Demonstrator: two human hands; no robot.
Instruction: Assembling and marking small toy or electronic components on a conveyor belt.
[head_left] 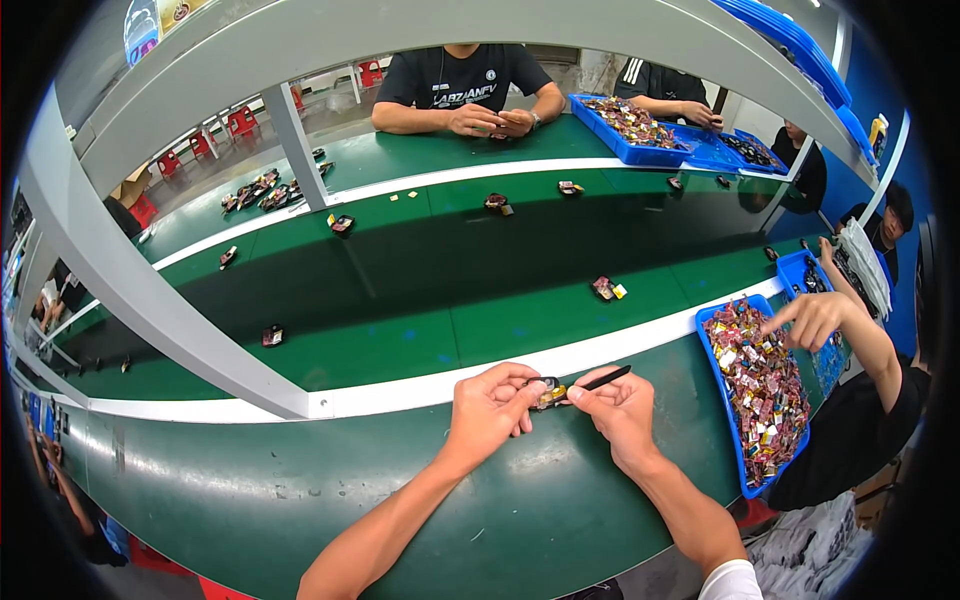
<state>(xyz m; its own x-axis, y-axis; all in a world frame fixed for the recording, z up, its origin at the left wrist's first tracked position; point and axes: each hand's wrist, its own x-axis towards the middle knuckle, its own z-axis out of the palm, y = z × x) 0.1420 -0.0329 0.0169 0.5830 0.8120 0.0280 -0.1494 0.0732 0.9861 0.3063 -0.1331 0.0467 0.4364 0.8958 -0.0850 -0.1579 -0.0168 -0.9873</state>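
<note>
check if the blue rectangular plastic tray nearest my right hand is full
Full: small multicoloured parts cover the tray wall to wall.

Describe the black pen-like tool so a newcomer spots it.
Start at the near green bench, where two forearms reach in from the lower edge. Follow the right one up to the right hand, which grips the pen-like tool. Unlike the stubby, yellow-patched part beside it, it is slim, straight and plain black.

Two bare arms [390, 522] reach in from below. The left hand [490, 412] and right hand [620, 415] pinch close together, fingers [512, 372] bent
</note>
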